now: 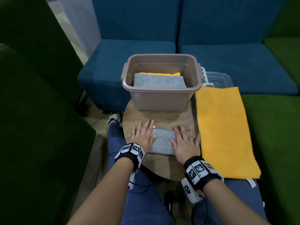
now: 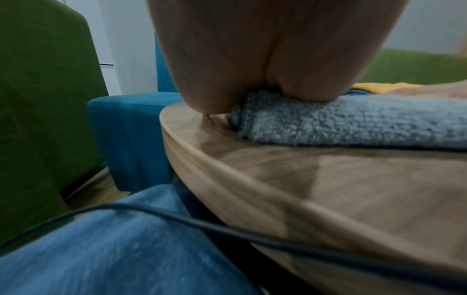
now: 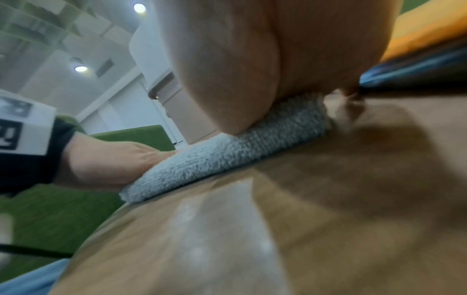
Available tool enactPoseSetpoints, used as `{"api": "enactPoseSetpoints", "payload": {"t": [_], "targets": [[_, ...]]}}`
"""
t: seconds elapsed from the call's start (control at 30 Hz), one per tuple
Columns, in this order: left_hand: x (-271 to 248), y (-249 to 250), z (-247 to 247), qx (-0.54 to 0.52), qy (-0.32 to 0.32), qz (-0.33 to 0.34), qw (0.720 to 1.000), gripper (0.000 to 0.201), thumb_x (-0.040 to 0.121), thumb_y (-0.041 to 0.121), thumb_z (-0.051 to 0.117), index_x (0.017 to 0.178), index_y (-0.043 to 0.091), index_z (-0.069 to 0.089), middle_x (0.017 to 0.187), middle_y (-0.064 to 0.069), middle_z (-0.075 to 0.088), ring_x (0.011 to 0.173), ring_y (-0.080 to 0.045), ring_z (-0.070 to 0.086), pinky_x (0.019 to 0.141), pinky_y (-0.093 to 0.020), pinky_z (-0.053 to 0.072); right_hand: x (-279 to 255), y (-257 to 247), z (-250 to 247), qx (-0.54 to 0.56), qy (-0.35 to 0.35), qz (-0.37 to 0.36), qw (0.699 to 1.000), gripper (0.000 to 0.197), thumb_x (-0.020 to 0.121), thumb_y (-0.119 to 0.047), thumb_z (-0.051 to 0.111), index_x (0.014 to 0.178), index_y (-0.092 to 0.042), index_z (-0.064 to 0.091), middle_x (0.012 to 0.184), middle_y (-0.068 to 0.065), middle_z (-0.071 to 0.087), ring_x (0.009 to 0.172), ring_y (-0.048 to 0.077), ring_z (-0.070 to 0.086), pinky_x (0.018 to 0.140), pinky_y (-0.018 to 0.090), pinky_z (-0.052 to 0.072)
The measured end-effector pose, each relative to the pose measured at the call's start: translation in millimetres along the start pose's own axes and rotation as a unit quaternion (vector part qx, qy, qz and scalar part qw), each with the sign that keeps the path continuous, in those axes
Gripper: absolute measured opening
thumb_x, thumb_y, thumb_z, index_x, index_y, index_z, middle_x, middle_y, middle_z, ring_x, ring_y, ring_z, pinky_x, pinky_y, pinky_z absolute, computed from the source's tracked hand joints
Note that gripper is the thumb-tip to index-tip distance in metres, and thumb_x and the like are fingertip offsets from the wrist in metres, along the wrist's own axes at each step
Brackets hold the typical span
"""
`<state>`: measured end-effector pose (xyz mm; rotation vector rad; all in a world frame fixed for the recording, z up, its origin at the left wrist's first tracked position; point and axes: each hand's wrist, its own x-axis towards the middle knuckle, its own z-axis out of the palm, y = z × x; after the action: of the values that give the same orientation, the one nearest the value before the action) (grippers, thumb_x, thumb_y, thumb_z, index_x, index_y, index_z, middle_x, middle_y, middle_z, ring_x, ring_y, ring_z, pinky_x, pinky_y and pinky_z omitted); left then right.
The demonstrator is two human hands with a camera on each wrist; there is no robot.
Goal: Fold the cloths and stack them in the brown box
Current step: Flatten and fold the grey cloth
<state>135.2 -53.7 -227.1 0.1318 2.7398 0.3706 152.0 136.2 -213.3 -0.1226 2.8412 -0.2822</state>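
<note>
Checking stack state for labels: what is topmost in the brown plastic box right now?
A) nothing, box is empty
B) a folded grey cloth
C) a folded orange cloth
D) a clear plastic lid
B: in the head view a folded grey terry cloth lies on top inside the brown plastic box, with only an orange cloth's edge showing beneath it at the far side.

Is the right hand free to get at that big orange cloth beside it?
Probably yes: the right hand lies flat on the folded grey cloth, holding nothing, and the orange cloth lies spread right beside it, uncovered.
</note>
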Motion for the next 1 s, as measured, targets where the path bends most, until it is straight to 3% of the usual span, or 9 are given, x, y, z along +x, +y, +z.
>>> {"api": "enactPoseSetpoints", "payload": {"t": [0.1,0.2,0.37,0.5,0.6,0.7,0.8,0.87,1.0], "targets": [[-1,1,3,0.010,0.012,-0.001,1.000,0.061,0.102,0.049,0.015,0.152,0.028,-0.014,0.162,0.008,-0.011,0.148,-0.024,-0.012,0.119,-0.045,-0.006,-4,-19,-7,-0.014,0.025,-0.071,0.997,0.067,0.103,-0.045,0.027,0.154,-0.024,-0.012,0.158,-0.010,-0.022,0.145,0.023,-0.024,0.116,0.053,-0.011],[-1,-1,3,0.004,0.023,0.006,1.000,0.061,0.102,0.049,0.016,0.152,0.028,-0.012,0.162,0.009,-0.008,0.149,-0.022,-0.011,0.119,-0.043,-0.005,-7,-25,-1,-0.020,-0.067,-0.140,0.988,0.078,0.099,-0.056,0.032,0.153,-0.027,-0.016,0.159,-0.012,-0.021,0.147,0.017,-0.021,0.116,0.048,-0.014],[-2,-7,-1,-0.042,0.016,0.016,0.999,0.066,0.099,0.057,0.019,0.153,0.029,-0.009,0.161,0.011,-0.009,0.148,-0.017,-0.012,0.118,-0.040,-0.009,-9,12,-2,-0.020,-0.091,-0.123,0.988,0.084,0.096,-0.057,0.039,0.152,-0.032,-0.018,0.160,-0.017,-0.017,0.149,0.016,-0.016,0.118,0.054,-0.002],[-1,-9,-16,-0.063,-0.066,0.016,0.996,0.108,0.070,0.087,0.018,0.151,0.027,-0.017,0.158,0.010,-0.021,0.146,-0.017,-0.021,0.117,-0.043,-0.015,-14,21,-6,-0.015,-0.102,-0.100,0.990,0.081,0.099,-0.053,0.037,0.151,-0.029,-0.020,0.159,-0.016,-0.020,0.148,0.017,-0.019,0.117,0.059,0.001],[-9,-1,-20,0.112,-0.052,0.047,0.991,0.141,0.048,0.099,0.030,0.147,0.018,-0.028,0.152,0.000,-0.036,0.142,-0.024,-0.031,0.113,-0.053,-0.021,-13,15,-7,-0.016,-0.111,-0.085,0.990,0.091,0.093,-0.061,0.041,0.151,-0.028,-0.021,0.159,-0.015,-0.022,0.148,0.018,-0.020,0.117,0.059,-0.002],[-19,15,-22,0.199,0.019,0.121,0.972,0.131,0.065,0.087,0.049,0.149,0.016,-0.023,0.153,-0.009,-0.035,0.141,-0.029,-0.032,0.109,-0.056,-0.024,-14,9,-8,-0.018,-0.108,-0.075,0.991,0.102,0.086,-0.070,0.044,0.152,-0.027,-0.021,0.160,-0.013,-0.021,0.148,0.018,-0.019,0.116,0.059,-0.003],[-25,31,-27,0.245,0.056,0.188,0.949,0.098,0.079,0.053,0.059,0.153,0.014,0.008,0.160,-0.014,-0.012,0.147,-0.031,-0.015,0.115,-0.054,-0.015,-15,2,-14,-0.042,-0.096,-0.067,0.992,0.101,0.088,-0.066,0.048,0.154,-0.023,-0.016,0.162,-0.008,-0.015,0.149,0.022,-0.014,0.116,0.057,-0.002],[-26,34,-29,0.235,0.028,0.205,0.950,0.079,0.084,0.034,0.059,0.150,0.013,0.020,0.157,-0.012,0.013,0.146,-0.029,0.009,0.119,-0.045,0.000,-14,-5,-20,-0.067,-0.089,-0.059,0.992,0.094,0.092,-0.051,0.050,0.155,-0.020,-0.013,0.163,-0.005,-0.010,0.150,0.024,-0.010,0.118,0.054,0.000],[-23,38,-30,0.135,0.025,0.179,0.974,0.070,0.083,0.016,0.060,0.146,0.015,0.030,0.150,-0.005,0.031,0.138,-0.024,0.031,0.117,-0.035,0.018,-9,-17,-30,-0.091,-0.077,-0.057,0.991,0.091,0.089,-0.020,0.059,0.156,-0.012,-0.004,0.163,0.003,0.001,0.150,0.024,-0.001,0.121,0.047,0.005]]}}
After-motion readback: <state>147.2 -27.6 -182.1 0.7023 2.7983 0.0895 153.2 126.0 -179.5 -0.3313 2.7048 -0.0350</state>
